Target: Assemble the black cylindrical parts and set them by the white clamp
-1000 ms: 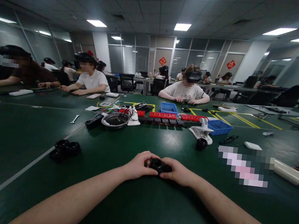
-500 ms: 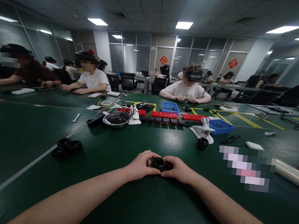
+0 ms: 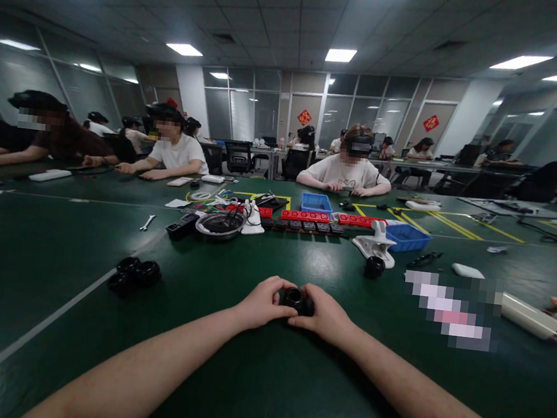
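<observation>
"So, what's furthest left of the hands?"
"Three black ring-shaped fittings (image 3: 135, 275) clustered on the green table (image 3: 238, 385)."
"And the left hand (image 3: 265, 303)?"
"Half-curled, thumb and fingers around the near side of a hollow black collar (image 3: 293, 298)."
"Its hole?"
"Facing up, between both hands."
"The right hand (image 3: 327, 316)?"
"Curled likewise, gripping the collar's right side. Further right, another black ring (image 3: 375, 267) sits by a white clip stand (image 3: 375, 245)."

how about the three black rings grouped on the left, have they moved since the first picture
No. The three black rings sit at the same spot on the grey line; only the camera's view has shifted.
</observation>
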